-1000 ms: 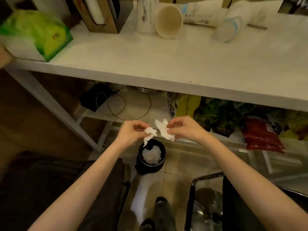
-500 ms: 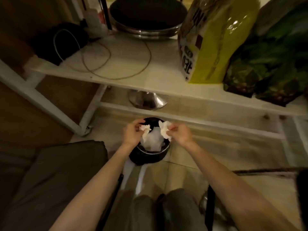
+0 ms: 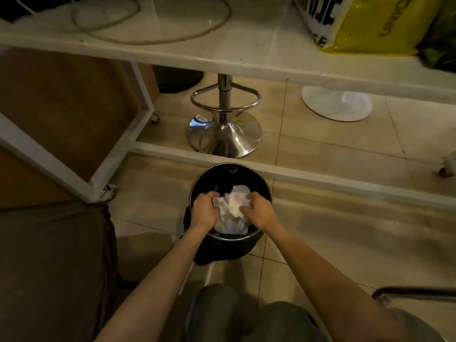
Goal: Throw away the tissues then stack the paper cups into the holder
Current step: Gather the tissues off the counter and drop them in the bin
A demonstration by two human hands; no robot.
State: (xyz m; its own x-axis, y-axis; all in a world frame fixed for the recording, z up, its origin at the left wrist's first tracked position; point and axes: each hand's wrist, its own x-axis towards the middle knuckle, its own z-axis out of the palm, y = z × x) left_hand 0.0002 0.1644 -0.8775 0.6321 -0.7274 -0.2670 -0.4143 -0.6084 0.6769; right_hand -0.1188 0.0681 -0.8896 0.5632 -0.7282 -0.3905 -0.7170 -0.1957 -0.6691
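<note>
Head view: both hands over mouth of black bin on floor. Left hand curled, fingers pinching crumpled white tissue. Right hand curled, gripping larger white tissue. More white tissue inside bin, below and between hands. Chrome stool base beyond hands; lower shelf further ahead.

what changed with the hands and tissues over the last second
Both hands went down from in front of the table to the black bin's mouth. The left hand and right hand now sit over the rim, each still pinching tissues against the white paper already inside. Nothing has been let go yet; the bin stayed put on the floor.
</note>
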